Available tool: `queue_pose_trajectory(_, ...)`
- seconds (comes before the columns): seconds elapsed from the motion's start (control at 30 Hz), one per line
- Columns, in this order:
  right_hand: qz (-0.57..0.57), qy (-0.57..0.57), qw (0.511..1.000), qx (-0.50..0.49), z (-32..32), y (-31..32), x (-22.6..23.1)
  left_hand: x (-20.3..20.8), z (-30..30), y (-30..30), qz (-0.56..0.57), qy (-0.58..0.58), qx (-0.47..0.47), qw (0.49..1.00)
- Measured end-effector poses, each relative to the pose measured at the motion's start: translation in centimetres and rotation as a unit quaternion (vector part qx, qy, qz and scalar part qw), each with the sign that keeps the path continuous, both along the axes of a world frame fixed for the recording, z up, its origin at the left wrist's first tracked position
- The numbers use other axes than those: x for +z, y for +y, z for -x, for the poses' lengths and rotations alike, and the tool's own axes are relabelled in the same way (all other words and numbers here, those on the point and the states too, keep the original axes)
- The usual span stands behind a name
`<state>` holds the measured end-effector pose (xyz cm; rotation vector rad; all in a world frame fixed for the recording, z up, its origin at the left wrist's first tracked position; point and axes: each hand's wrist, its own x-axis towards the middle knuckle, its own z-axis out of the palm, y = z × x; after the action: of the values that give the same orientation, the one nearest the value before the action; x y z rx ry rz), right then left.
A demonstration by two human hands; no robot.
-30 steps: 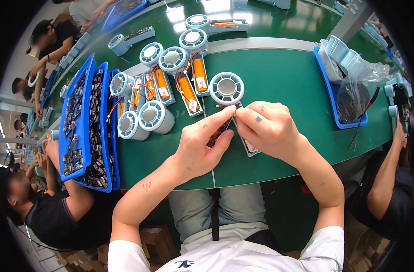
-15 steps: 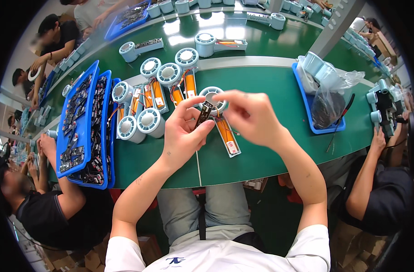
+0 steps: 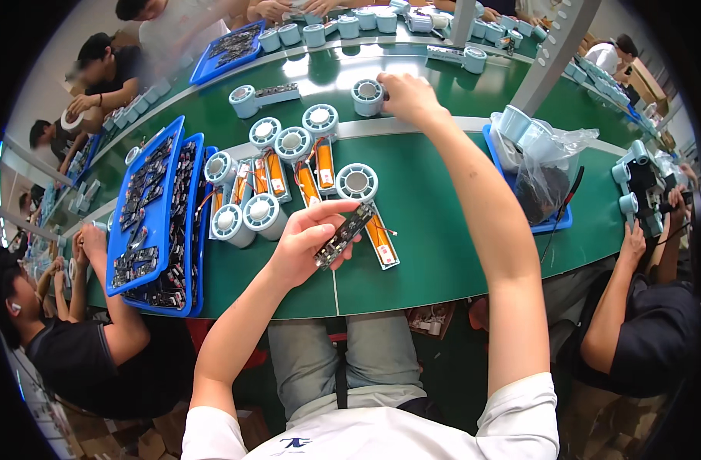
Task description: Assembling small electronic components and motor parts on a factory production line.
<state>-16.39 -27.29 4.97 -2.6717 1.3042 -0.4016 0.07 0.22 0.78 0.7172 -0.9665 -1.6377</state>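
1. While the right hand (image 3: pixel 412 98) is far out beyond the pale rail (image 3: pixel 473 123), we see its fingers curled at the right side of the far fan unit (image 3: pixel 367 97); the hand's own back hides the contact, so we cannot tell whether it pinches anything.
2. Closer in, the left hand (image 3: pixel 297 244) pinches a dark circuit board (image 3: pixel 343 236) between thumb and fingers, and there it is, aslant above the table (image 3: pixel 442 207), upper end close by the near fan unit (image 3: pixel 357 182).
3. Below that board, the near fan unit lies handle toward us, orange battery (image 3: pixel 378 232) exposed, a small wired plug (image 3: pixel 392 231) poking out to the right.
4. Here's our first worry: the board sits in one hand only, so a slackened thumb could let it drop onto the battery and its wires.
5. Watch that plug, too! A careless sweep by either hand could snag it and tug its lead loose.
6. Off to our left, the crowded fan units (image 3: pixel 294 143) stand tight beside the stacked blue trays (image 3: pixel 114 288); a stray elbow could topple one.
7. And over on the right, the forearm passes near the bagged tray (image 3: pixel 559 221), where loose plastic might catch if the arm swung wide.
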Motion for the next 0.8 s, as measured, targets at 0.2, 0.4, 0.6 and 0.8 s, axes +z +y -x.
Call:
queue_pose_trajectory(0.2, 0.012, -0.013, 0.998, -0.053, 1.4, 3.7, -1.7, 0.6, -0.1, -0.2, 0.001, 0.052, -0.026, 0.998)
queue_pose_trajectory(0.4, 0.158, -0.254, 0.954, 0.036, 3.4, 12.6, 1.3, 0.5, 0.3, -0.2, -0.023, 0.056, -0.017, 0.998)
queue_pose_trajectory(0.6, -0.267, -0.227, 0.932, 0.097, 3.8, 19.8, 4.5, 3.3, 1.4, -0.6, -0.091, 0.034, 0.043, 0.994)
queue_pose_trajectory(0.8, -0.452, -0.312, 0.827, 0.123, 5.7, 14.2, 0.8, 3.9, -0.1, -1.9, -0.022, -0.026, 0.036, 0.999)
